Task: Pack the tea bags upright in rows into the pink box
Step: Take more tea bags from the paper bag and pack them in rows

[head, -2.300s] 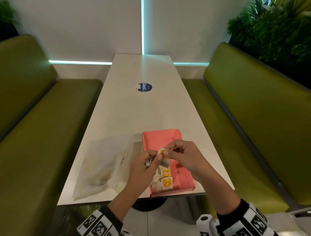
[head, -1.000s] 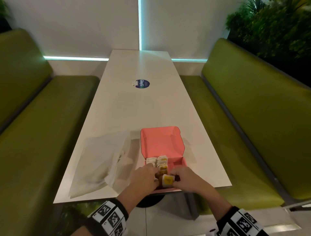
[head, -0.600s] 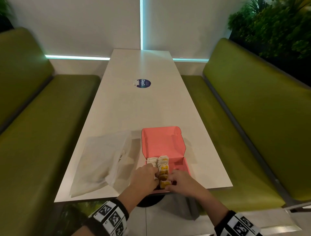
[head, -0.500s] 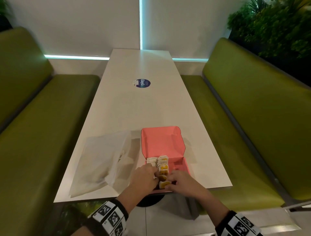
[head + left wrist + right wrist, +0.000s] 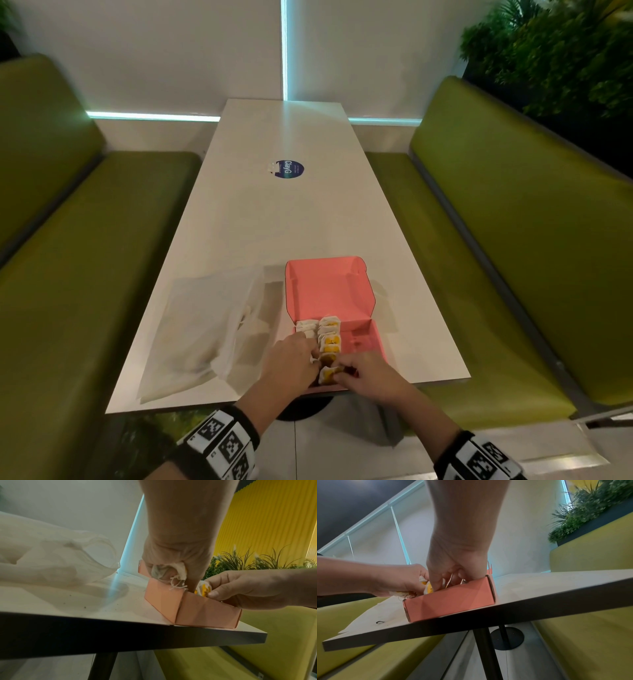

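The pink box (image 5: 363, 337) is a shallow cardboard carton at the near edge of the table, its lid (image 5: 327, 286) thrown open and lying back away from the person. The tea bags (image 5: 329, 339), white sachets with yellow tags, stand upright in two rows down the left part of the box, the right part showing bare pink floor. The nearest tea bag (image 5: 327, 374), at the near end of the inner row, looks slightly tilted, and loose white strings (image 5: 176, 584) spill over the box's near left corner.
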